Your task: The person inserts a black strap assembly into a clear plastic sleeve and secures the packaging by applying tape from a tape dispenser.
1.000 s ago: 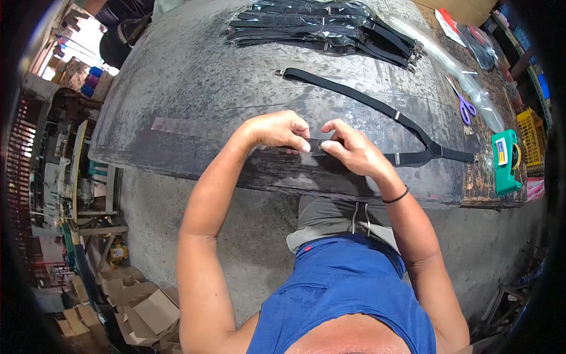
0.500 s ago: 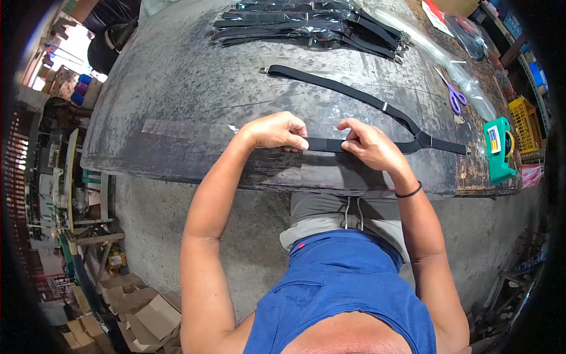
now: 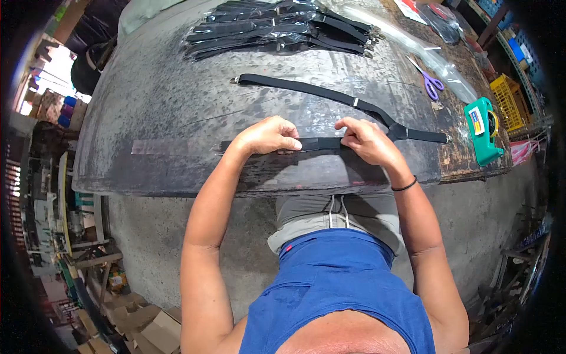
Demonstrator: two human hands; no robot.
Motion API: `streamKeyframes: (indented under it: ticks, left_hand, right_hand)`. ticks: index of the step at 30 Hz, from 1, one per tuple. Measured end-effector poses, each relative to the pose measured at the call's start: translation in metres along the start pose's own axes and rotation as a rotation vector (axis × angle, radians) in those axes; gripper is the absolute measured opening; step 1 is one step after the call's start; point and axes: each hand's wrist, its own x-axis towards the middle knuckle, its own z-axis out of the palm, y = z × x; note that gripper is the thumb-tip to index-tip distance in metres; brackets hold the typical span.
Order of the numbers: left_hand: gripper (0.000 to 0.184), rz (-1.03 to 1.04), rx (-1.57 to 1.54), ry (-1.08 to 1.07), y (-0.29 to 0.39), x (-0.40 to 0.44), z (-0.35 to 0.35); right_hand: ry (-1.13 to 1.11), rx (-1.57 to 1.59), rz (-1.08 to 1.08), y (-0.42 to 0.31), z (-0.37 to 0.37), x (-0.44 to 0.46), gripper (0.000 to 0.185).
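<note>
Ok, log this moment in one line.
left hand: holding black fabric suspender strap | right hand: holding same strap | rightward: purple-handled metal scissors, green plastic tape dispenser

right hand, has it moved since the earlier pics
Yes: the right hand has moved to the right, closer to the green tape dispenser, even allowing for the camera's own shift.

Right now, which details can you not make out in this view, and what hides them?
All in the head view:
- Strap: the parts under the left hand and right hand are covered by the fingers.
- Packs: overlap and glare prevent a sure count; the top picture edge cuts off the far side.
- Label: its print is too small to read.
</note>
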Motion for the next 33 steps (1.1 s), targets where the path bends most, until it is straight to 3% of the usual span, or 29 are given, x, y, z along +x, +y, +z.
streamKeyframes:
  ticks: [6, 8, 11, 13, 15, 19, 33]
  left_hand:
    - [0.021, 0.024, 0.01, 0.015, 0.018, 0.016, 0.015]
    - [0.019, 0.046, 0.026, 0.017, 0.016, 0.022, 0.018]
    - [0.019, 0.011, -0.011, 0.007, 0.019, 0.02, 0.018]
    - [0.019, 0.01, 0.019, 0.021, 0.018, 0.024, 0.021]
    - [0.019, 0.016, 0.056, 0.033, 0.023, 0.03, 0.024]
    - [0.019, 0.03, 0.032, 0.006, 0.039, 0.039, 0.034]
    - [0.019, 0.037, -0.063, -0.043, 0.048, 0.061, 0.055]
  right_hand:
    - [0.014, 0.19, 0.014, 0.006, 0.013, 0.003, 0.031]
    - [0.093, 0.019, -0.116, 0.007, 0.007, -0.001, 0.032]
    - [0.106, -0.235, -0.113, 0.016, -0.015, -0.016, 0.034]
    - [0.104, -0.212, -0.088, 0.023, -0.02, -0.016, 0.034]
    - [0.05, 0.068, 0.001, 0.021, -0.022, -0.014, 0.034]
    - [0.085, 0.16, -0.042, 0.025, -0.012, -0.011, 0.034]
    - [0.184, 0.092, -0.123, 0.041, -0.014, -0.024, 0.036]
